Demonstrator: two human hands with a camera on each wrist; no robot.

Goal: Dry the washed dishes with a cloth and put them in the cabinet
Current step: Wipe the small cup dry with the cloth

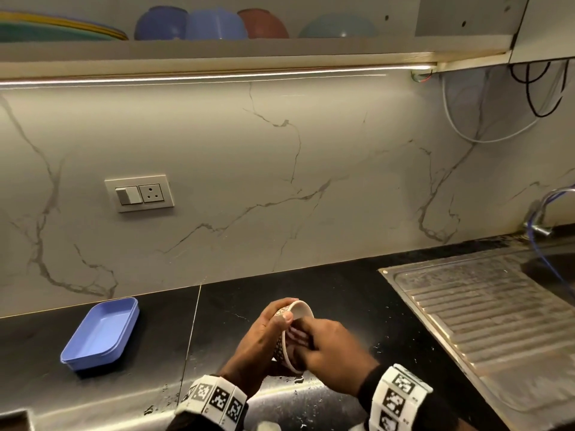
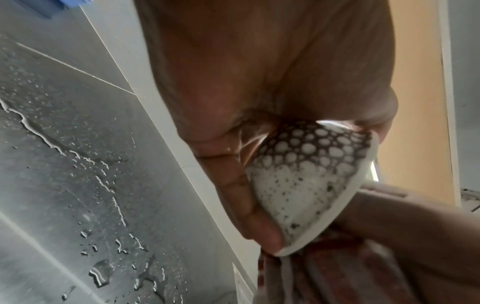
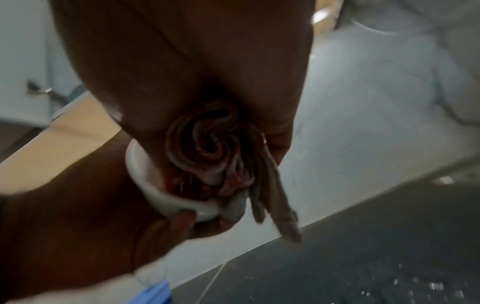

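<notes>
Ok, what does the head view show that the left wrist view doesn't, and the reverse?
Head only: the shelf of coloured bowls, the steel drainboard, the whole blue tray, both hands together. Left wrist only: the spotted pattern up close on the bowl and the striped cloth hanging below it. Both: left hand gripping the bowl, right hand at its mouth, wet black counter.

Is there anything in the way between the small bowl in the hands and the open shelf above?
Nothing visible blocks it. The left hand grips the bowl over the counter while the right hand pushes the cloth inside. Above is bare wall up to the shelf, which already holds other bowls.
</notes>
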